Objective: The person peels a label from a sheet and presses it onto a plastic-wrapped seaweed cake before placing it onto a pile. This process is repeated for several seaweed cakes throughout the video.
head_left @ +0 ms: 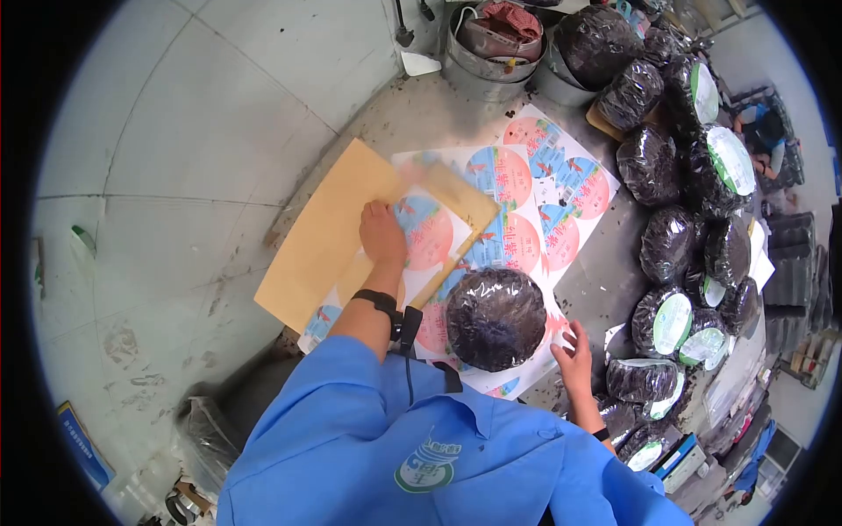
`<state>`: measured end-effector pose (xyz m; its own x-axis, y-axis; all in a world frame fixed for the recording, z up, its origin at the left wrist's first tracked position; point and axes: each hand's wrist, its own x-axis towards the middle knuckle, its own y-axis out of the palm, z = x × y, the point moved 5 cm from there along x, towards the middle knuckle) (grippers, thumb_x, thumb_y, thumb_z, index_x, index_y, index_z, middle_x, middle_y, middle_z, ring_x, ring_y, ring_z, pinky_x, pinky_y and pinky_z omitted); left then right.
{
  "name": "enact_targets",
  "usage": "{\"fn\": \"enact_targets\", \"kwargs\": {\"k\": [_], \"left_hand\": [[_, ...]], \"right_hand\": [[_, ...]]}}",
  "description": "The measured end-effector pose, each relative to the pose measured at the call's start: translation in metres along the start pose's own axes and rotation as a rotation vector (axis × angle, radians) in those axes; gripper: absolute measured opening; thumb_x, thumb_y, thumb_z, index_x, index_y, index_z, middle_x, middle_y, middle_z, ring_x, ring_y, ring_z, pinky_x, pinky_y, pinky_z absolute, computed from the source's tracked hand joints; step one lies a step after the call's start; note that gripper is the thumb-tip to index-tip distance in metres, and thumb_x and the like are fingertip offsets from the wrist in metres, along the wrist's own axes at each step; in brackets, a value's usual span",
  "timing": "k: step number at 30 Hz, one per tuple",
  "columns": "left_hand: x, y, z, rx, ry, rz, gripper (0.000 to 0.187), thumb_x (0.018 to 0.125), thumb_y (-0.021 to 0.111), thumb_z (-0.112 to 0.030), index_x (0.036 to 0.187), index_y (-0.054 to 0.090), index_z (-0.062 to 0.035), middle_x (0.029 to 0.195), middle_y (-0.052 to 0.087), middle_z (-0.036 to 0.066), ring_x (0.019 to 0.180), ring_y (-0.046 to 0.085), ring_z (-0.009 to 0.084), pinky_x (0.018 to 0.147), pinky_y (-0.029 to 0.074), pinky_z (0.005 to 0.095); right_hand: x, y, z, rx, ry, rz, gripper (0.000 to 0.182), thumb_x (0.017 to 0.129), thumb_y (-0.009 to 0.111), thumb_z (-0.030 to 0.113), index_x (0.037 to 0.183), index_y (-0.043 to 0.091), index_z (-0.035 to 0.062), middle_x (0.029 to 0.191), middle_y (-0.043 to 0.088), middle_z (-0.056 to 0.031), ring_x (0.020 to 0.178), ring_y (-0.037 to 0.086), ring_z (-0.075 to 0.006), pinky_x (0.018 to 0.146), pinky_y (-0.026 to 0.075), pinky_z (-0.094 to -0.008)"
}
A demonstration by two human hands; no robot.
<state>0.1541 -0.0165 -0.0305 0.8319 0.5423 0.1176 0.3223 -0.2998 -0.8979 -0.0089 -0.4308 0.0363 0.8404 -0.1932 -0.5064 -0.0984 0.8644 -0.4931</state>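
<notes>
Sheets of round pink and blue labels [572,188] lie spread over the table. My left hand [382,233] is on a label sheet beside a yellow-brown backing sheet [326,215]; its fingers are curled together, and what they hold, if anything, is hidden. A dark round pack in clear wrap [495,319] rests on the labels in front of my body, between my hands. To the right of that pack, my right hand [574,355] has its fingers apart and holds nothing, near the edge of the label sheets.
Many dark wrapped packs [664,245], some with green and white labels, are piled along the right side. Metal buckets [491,66] stand at the back. A tiled wall [193,158] borders the left. Another person [761,131] is at the far right.
</notes>
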Motion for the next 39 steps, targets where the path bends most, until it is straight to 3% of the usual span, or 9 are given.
{"fn": "enact_targets", "kwargs": {"k": [6,8,13,18,22,25,34,38,39], "left_hand": [[0.005,0.002,0.002,0.016,0.031,0.052,0.013,0.088,0.050,-0.015,0.089,0.056,-0.0043,0.095,0.057,0.014,0.086,0.057,0.0343,0.074,0.047,0.0436],[0.003,0.004,0.005,-0.021,0.042,0.031,0.012,0.088,0.050,-0.015,0.089,0.056,-0.0044,0.095,0.057,0.014,0.086,0.057,0.0344,0.074,0.047,0.0437],[0.003,-0.004,0.001,-0.092,0.024,0.033,0.012,0.088,0.050,-0.015,0.088,0.056,-0.0043,0.095,0.057,0.014,0.086,0.057,0.0348,0.074,0.046,0.0441],[0.004,0.003,0.003,0.042,0.073,-0.013,0.015,0.088,0.049,-0.016,0.084,0.056,-0.0038,0.091,0.058,0.013,0.085,0.059,0.0320,0.073,0.049,0.0431],[0.011,0.009,0.012,0.071,0.145,0.083,0.016,0.089,0.047,-0.016,0.084,0.056,-0.0043,0.090,0.059,0.013,0.083,0.060,0.0314,0.070,0.050,0.0428],[0.011,0.006,0.009,0.071,0.144,0.087,0.015,0.090,0.047,-0.016,0.085,0.055,-0.0043,0.091,0.059,0.013,0.082,0.060,0.0315,0.069,0.051,0.0428],[0.001,-0.012,0.008,-0.192,0.175,0.025,0.014,0.091,0.046,-0.013,0.090,0.053,-0.0012,0.094,0.057,0.017,0.087,0.058,0.0357,0.074,0.046,0.0446],[-0.052,-0.062,-0.014,-0.604,0.285,0.089,0.015,0.093,0.045,-0.013,0.096,0.053,0.0003,0.094,0.056,0.015,0.088,0.057,0.0301,0.075,0.044,0.0384],[-0.073,-0.088,-0.024,-0.765,0.284,0.136,0.016,0.094,0.044,-0.013,0.097,0.052,0.0006,0.093,0.056,0.013,0.088,0.057,0.0272,0.075,0.044,0.0362]], "right_hand": [[-0.043,0.007,0.016,-0.174,-0.038,0.030,0.071,0.073,0.074,0.014,0.134,0.039,0.0030,0.131,0.045,-0.0160,0.114,0.051,-0.0298,0.092,0.044,-0.0394],[-0.052,0.012,0.032,-0.241,-0.173,0.045,0.071,0.072,0.074,0.015,0.133,0.040,0.0022,0.130,0.046,-0.0173,0.114,0.051,-0.0307,0.093,0.044,-0.0394],[-0.069,0.018,0.063,-0.284,-0.277,0.009,0.069,0.073,0.074,0.018,0.132,0.041,0.0024,0.132,0.045,-0.0190,0.119,0.046,-0.0339,0.098,0.039,-0.0395],[-0.098,0.020,0.084,-0.396,-0.369,0.012,0.067,0.074,0.073,0.019,0.131,0.041,0.0030,0.134,0.043,-0.0186,0.122,0.043,-0.0360,0.100,0.037,-0.0408],[-0.119,0.012,0.077,-0.406,-0.337,-0.017,0.065,0.072,0.073,0.011,0.129,0.043,0.0046,0.134,0.042,-0.0168,0.123,0.042,-0.0351,0.102,0.036,-0.0401],[-0.131,0.008,0.074,-0.453,-0.332,-0.024,0.062,0.075,0.072,0.019,0.128,0.044,0.0029,0.134,0.043,-0.0171,0.122,0.043,-0.0352,0.100,0.037,-0.0408],[-0.143,0.027,0.077,-0.479,-0.333,-0.007,0.062,0.073,0.073,0.018,0.127,0.046,0.0039,0.134,0.043,-0.0157,0.121,0.042,-0.0355,0.100,0.037,-0.0410],[-0.140,0.028,0.077,-0.443,-0.357,-0.041,0.064,0.073,0.073,0.017,0.129,0.045,0.0036,0.134,0.043,-0.0158,0.120,0.045,-0.0337,0.098,0.039,-0.0406],[-0.131,0.029,0.078,-0.228,-0.303,-0.027,0.065,0.073,0.073,0.016,0.129,0.044,0.0032,0.134,0.044,-0.0157,0.118,0.047,-0.0309,0.096,0.040,-0.0395]]}}
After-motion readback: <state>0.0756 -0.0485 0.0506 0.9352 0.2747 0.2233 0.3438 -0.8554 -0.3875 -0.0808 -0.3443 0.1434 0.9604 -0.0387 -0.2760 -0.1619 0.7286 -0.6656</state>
